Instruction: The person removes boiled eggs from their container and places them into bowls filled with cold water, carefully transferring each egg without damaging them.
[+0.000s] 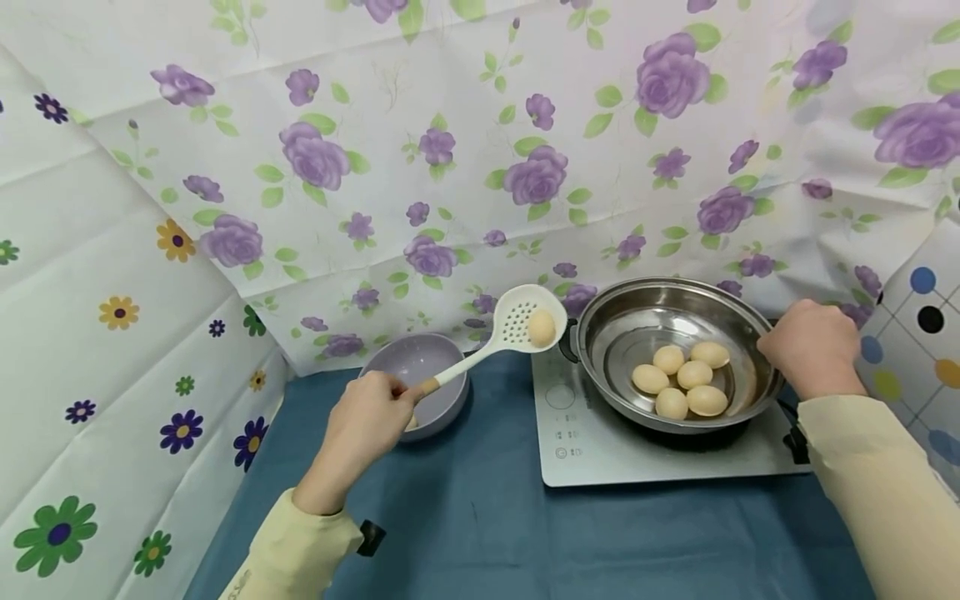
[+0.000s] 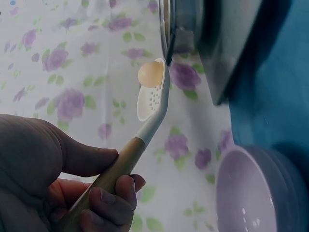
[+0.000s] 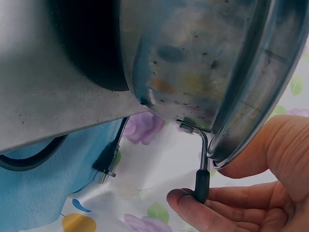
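In the head view my left hand point(image 1: 367, 429) grips the wooden handle of a white slotted spoon point(image 1: 465, 364). One light-brown egg point(image 1: 542, 328) rests in the spoon's perforated head, in the air between the bowl and the pot. My right hand point(image 1: 813, 350) holds the steel pot point(image 1: 615, 333) at its right side. The right wrist view shows the thumb at the pot's rim and fingers curled under its black-sleeved side handle point(image 3: 203, 183). Several eggs point(image 1: 695, 375) lie together inside the pot. A purple bowl point(image 1: 450, 408) stands below the spoon's handle, with part of an egg visible behind my left hand.
The pot is over a white induction cooker point(image 1: 558, 458) on a blue tablecloth point(image 1: 480, 533). Flowered sheeting point(image 1: 450, 167) covers the back and left, with dotted sheeting point(image 1: 915, 333) at right. A power plug point(image 3: 107, 166) hangs near the cooker in the right wrist view.
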### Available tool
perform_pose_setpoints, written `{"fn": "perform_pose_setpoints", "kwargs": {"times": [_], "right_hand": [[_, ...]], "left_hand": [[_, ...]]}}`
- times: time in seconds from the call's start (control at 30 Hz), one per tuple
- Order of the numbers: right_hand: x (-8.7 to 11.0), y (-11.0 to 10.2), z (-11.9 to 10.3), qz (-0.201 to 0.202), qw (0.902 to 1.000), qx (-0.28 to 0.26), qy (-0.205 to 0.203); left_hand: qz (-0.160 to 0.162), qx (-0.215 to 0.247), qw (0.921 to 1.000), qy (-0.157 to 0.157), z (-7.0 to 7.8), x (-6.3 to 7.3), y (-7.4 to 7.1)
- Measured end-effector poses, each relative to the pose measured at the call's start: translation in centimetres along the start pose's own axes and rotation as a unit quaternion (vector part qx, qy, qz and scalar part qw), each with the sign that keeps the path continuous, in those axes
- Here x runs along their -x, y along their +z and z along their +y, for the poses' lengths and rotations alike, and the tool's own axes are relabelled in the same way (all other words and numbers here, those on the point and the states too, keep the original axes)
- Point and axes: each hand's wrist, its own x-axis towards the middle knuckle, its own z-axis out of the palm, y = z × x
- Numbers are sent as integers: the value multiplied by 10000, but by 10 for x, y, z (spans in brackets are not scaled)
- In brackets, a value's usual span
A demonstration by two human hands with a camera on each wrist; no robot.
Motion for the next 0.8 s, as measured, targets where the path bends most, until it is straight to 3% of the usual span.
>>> {"fn": "perform_pose_setpoints", "kwargs": {"times": [0.4,0.8], "right_hand": [[1,-1,2,-49,9999,-79,119],[0,-2,1,5,9999,-4,108]], "left_hand": [[-146,348,9977,571,45,-18,26],[-391,424,9969,533,73,-31,51]]}}
